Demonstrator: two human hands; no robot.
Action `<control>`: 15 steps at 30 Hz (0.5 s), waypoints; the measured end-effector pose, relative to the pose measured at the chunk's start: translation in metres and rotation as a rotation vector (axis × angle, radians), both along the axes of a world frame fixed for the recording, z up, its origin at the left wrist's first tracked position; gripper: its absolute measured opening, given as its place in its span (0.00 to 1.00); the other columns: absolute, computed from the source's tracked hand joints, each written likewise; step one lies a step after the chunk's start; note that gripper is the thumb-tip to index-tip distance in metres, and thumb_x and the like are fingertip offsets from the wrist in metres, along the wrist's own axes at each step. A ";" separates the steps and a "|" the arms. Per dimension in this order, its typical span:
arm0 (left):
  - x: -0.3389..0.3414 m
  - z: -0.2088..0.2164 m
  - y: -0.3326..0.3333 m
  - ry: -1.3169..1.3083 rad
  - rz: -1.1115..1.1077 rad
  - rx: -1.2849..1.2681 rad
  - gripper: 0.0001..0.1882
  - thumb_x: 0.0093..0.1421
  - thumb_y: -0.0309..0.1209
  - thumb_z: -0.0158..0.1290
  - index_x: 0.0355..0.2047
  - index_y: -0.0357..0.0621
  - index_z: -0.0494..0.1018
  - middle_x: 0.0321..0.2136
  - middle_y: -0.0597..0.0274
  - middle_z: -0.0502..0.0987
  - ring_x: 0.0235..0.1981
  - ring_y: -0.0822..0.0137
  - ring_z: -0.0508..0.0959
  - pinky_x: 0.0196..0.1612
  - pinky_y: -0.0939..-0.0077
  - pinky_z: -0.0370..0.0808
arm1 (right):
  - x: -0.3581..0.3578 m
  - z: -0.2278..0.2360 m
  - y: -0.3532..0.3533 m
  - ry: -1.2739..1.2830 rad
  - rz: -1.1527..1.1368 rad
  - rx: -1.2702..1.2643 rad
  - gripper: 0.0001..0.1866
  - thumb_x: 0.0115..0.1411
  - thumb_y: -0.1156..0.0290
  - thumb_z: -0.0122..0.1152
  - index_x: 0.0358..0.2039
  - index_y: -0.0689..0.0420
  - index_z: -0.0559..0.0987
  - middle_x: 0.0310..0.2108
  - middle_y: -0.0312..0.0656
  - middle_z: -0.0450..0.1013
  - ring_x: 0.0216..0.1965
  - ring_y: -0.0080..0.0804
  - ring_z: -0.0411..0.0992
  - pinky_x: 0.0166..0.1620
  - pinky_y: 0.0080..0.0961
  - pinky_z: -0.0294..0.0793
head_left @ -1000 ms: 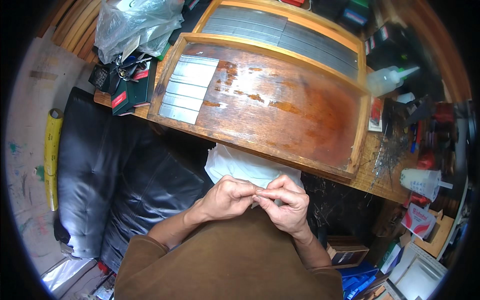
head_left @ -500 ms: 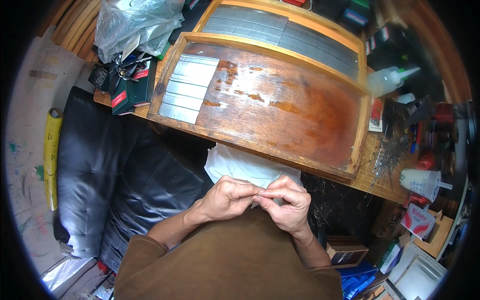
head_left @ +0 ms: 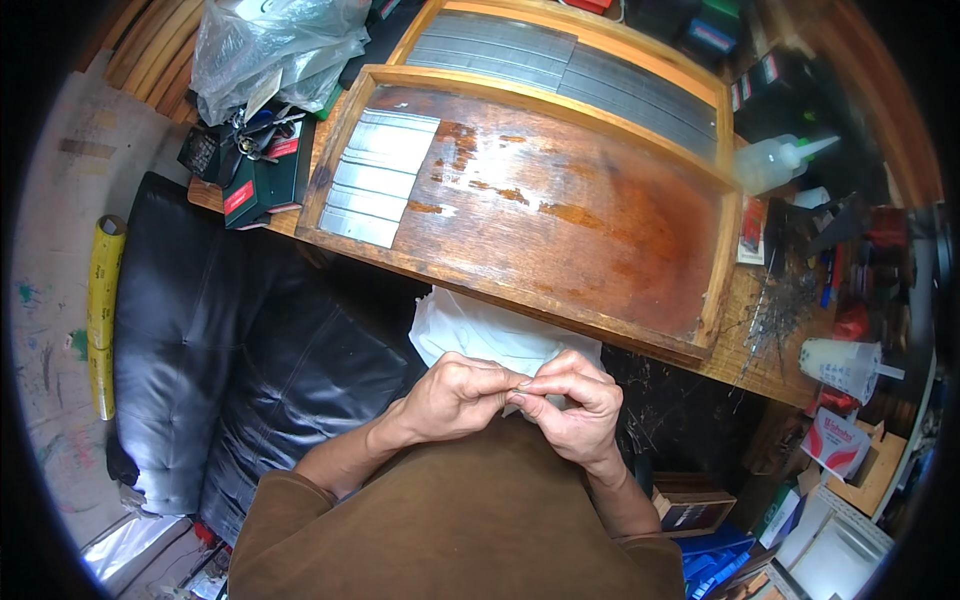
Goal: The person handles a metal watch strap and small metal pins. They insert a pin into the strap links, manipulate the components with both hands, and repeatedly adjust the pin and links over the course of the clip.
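My left hand [head_left: 455, 397] and my right hand [head_left: 573, 405] meet fingertip to fingertip in front of my brown shirt. Both are closed in a pinch. Whatever lies between the fingertips is too small and too hidden to name. Just beyond the hands, a white cloth [head_left: 480, 328] hangs below the table edge. Past it, a wooden tray [head_left: 480, 277] with a raised rim rests on the table, tilted in view. Flat silvery metal strips [head_left: 372, 175] lie side by side at the tray's left end, and the rest of its brown base shows worn, shiny patches.
Behind stands a second tray holding grey strips [head_left: 570, 68]. A plastic bag [head_left: 275, 55] and dark boxes [head_left: 265, 185] sit at far left. On the right are a squeeze bottle [head_left: 770, 163], dark thin bristles [head_left: 775, 310] and a plastic cup [head_left: 840, 367]. A black cushioned seat [head_left: 260, 350] is left.
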State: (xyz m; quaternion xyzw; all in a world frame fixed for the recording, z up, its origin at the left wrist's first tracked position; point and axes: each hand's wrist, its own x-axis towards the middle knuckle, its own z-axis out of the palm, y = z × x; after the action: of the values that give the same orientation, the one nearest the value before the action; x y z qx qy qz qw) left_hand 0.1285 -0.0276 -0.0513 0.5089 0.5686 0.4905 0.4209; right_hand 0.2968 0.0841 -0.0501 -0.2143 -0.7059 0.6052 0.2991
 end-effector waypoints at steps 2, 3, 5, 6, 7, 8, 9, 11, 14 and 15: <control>0.000 -0.001 -0.001 0.000 0.001 0.004 0.16 0.56 0.14 0.57 0.44 0.36 0.83 0.31 0.47 0.85 0.32 0.53 0.87 0.36 0.68 0.81 | 0.000 0.000 0.000 0.007 0.003 0.002 0.09 0.49 0.82 0.80 0.32 0.61 0.87 0.29 0.38 0.79 0.31 0.24 0.77 0.34 0.20 0.76; 0.000 -0.002 -0.001 0.000 0.002 0.006 0.16 0.56 0.14 0.57 0.45 0.36 0.83 0.31 0.47 0.85 0.32 0.53 0.87 0.36 0.68 0.81 | 0.000 0.000 0.001 0.011 0.002 0.005 0.09 0.49 0.82 0.80 0.32 0.61 0.87 0.29 0.38 0.79 0.31 0.25 0.77 0.34 0.20 0.76; 0.000 0.000 0.000 -0.012 0.001 0.003 0.15 0.57 0.15 0.58 0.45 0.37 0.83 0.31 0.47 0.85 0.32 0.53 0.87 0.36 0.68 0.81 | 0.000 -0.001 0.001 0.019 0.002 0.011 0.10 0.49 0.82 0.79 0.32 0.61 0.87 0.29 0.39 0.78 0.31 0.25 0.77 0.34 0.20 0.75; 0.000 0.001 0.000 -0.019 0.001 0.003 0.15 0.58 0.16 0.59 0.45 0.37 0.83 0.31 0.47 0.85 0.32 0.53 0.87 0.36 0.68 0.81 | 0.000 0.000 0.002 0.021 0.001 0.016 0.10 0.49 0.82 0.79 0.32 0.61 0.87 0.29 0.39 0.78 0.30 0.25 0.77 0.34 0.21 0.75; 0.001 0.000 0.000 -0.034 0.006 -0.004 0.14 0.58 0.16 0.60 0.45 0.37 0.83 0.31 0.47 0.85 0.32 0.53 0.87 0.35 0.68 0.81 | 0.000 0.001 0.003 0.023 0.001 0.020 0.10 0.49 0.83 0.79 0.32 0.61 0.87 0.29 0.39 0.78 0.30 0.26 0.77 0.34 0.21 0.75; 0.002 0.000 0.000 -0.049 0.011 -0.011 0.14 0.58 0.17 0.60 0.45 0.37 0.83 0.31 0.47 0.85 0.31 0.54 0.87 0.35 0.68 0.81 | 0.000 0.002 0.003 0.024 0.001 0.025 0.10 0.49 0.83 0.79 0.32 0.61 0.87 0.29 0.39 0.78 0.30 0.26 0.76 0.34 0.21 0.75; 0.003 -0.001 0.000 -0.064 0.016 -0.018 0.14 0.59 0.17 0.61 0.45 0.37 0.83 0.31 0.47 0.85 0.31 0.54 0.87 0.35 0.68 0.81 | 0.001 0.003 0.004 0.016 -0.004 0.036 0.10 0.49 0.83 0.79 0.32 0.62 0.86 0.29 0.39 0.78 0.30 0.26 0.76 0.34 0.22 0.75; 0.002 0.000 0.001 -0.042 0.017 -0.012 0.13 0.59 0.18 0.62 0.45 0.36 0.83 0.31 0.47 0.85 0.31 0.54 0.87 0.35 0.69 0.81 | 0.000 0.005 0.003 0.000 -0.013 0.059 0.10 0.48 0.84 0.79 0.31 0.62 0.86 0.29 0.40 0.78 0.30 0.27 0.76 0.33 0.22 0.74; 0.002 0.000 0.001 -0.003 0.023 -0.016 0.12 0.59 0.19 0.63 0.44 0.36 0.84 0.31 0.47 0.85 0.30 0.55 0.87 0.34 0.70 0.81 | -0.001 0.005 0.003 -0.036 -0.007 0.111 0.09 0.49 0.84 0.78 0.32 0.62 0.86 0.29 0.41 0.77 0.30 0.28 0.75 0.33 0.22 0.74; 0.002 0.000 0.001 0.007 0.023 -0.013 0.12 0.59 0.19 0.63 0.44 0.36 0.84 0.31 0.47 0.85 0.30 0.55 0.87 0.34 0.70 0.81 | -0.001 0.006 0.003 -0.036 -0.004 0.124 0.09 0.50 0.83 0.77 0.32 0.62 0.86 0.29 0.41 0.77 0.30 0.28 0.75 0.33 0.22 0.74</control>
State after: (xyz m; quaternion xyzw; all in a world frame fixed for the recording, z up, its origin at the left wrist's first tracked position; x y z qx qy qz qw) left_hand 0.1304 -0.0269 -0.0514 0.5011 0.5793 0.4898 0.4165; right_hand 0.2957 0.0870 -0.0445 -0.2077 -0.7468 0.5559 0.3001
